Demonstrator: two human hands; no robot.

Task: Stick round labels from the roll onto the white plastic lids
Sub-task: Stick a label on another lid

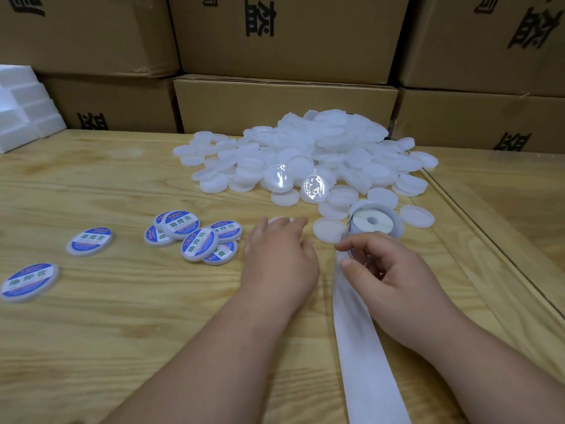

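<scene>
Entry, as I watch the head view.

Left hand (279, 258): palm down on the bench (122, 332), fingers (293, 223) laid straight over a blank white lid (279, 220) that is mostly hidden beneath them.

Right hand (394, 280): thumb and forefinger curled at the label roll (374, 223), seemingly pinching the liner edge; I cannot see a label between them.

Backing strip (363, 347): spent, trailing from the roll toward me.

Blank lids (321, 148): a heap behind the roll, strays touching it.

Labelled lids (195, 237): a small cluster left of the left hand, two more farther left.

Risks, by my judgement: the label may fold onto itself or land off-centre if the covered lid slides; the roll could tip into the strays.

Surface: pale plywood bench, raised edge at right. Room: stacked cardboard cartons (284, 35) behind, white foam blocks (24, 105) far left.
</scene>
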